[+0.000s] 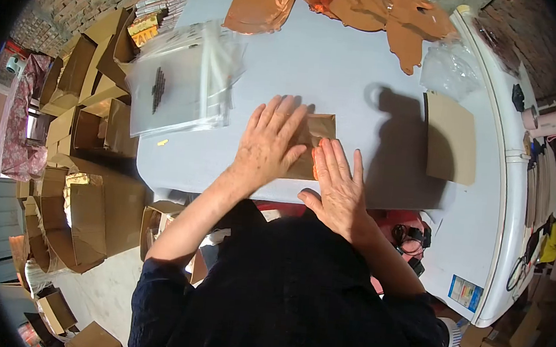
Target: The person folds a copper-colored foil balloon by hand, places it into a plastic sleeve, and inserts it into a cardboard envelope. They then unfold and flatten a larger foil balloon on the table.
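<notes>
A brown, slightly shiny flat piece (322,128) lies on the pale table (282,48) in front of the body. My left hand (270,138) rests flat over its left side, fingers stretched out and thumb pointing right. On the right edge of the piece lies my right hand (338,184), its fingers extended and its thumb apart. A bit of orange material (316,164) shows beside the right fingers; what it belongs to is hidden under that hand. Clear plastic sheets (178,85) are stacked to the left of my left hand.
Copper-coloured foil pieces (365,8) lie along the far edge. A tan card (451,139) sits on the right, near crumpled clear plastic (451,70). Cardboard boxes (99,214) stand left of the table. A long white appliance (498,193) is at the right.
</notes>
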`<state>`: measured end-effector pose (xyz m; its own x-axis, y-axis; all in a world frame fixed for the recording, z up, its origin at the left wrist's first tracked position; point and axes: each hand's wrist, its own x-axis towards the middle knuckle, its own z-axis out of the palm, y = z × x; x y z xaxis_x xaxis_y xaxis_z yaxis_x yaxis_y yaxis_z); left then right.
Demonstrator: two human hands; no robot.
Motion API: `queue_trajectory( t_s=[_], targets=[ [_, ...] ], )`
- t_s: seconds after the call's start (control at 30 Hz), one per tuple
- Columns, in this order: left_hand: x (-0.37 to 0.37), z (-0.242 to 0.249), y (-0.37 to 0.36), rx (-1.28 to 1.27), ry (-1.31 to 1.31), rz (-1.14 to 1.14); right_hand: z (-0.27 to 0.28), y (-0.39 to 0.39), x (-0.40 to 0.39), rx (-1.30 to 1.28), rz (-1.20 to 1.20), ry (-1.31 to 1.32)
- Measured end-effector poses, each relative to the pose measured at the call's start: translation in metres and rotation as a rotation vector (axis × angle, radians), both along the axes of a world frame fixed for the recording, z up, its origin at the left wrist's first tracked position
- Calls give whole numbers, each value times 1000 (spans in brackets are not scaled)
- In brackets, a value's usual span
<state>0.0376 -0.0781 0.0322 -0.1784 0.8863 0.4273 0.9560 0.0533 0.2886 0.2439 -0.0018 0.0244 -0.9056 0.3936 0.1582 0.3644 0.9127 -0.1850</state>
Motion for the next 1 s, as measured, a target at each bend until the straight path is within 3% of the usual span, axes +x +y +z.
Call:
queue_trajectory(
  t_s=[0.27, 0.5, 0.73, 0.93, 1.0],
  targets=[
    [-40, 13, 24, -272, -179, -72, 0, 0, 1, -44, -1, -26],
    [-75, 43, 69, -724, -495, -177, 0, 1, 0, -41, -4, -64],
    [-80, 46, 78, -759, -480, -181, 3, 1, 1, -100, 3, -56],
    [-66, 25, 67, -477, -258, -196, 1, 2, 0, -79, 1, -48],
    [-66, 22, 64, -519, -358, -120, -2, 2, 0, -57, -5, -33]
  ],
)
